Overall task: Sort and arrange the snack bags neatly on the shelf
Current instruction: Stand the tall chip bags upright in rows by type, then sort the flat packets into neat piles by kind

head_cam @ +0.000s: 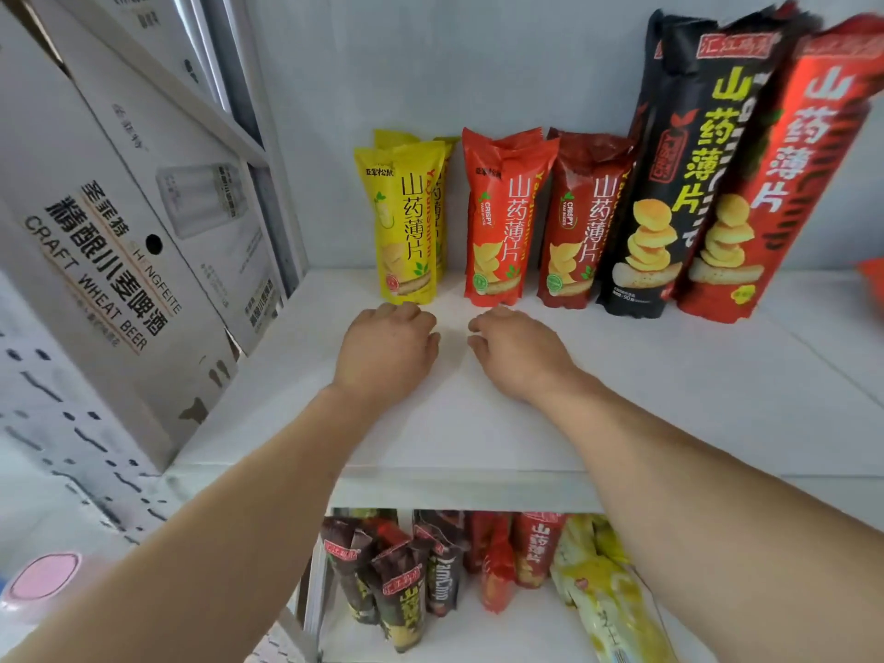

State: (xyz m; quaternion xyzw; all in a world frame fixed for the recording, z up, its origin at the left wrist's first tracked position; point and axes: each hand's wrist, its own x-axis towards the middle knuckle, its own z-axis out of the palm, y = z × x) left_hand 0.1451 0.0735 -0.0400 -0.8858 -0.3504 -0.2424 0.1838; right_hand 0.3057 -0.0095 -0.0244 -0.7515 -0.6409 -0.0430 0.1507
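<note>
Snack bags stand upright in a row at the back of a white shelf: yellow bag, red bag, dark red bag, tall black bag, tall red bag. Just before them, left hand and right hand hover palm-down, fingers loosely curled, holding nothing. Lower bags are partly hidden.
</note>
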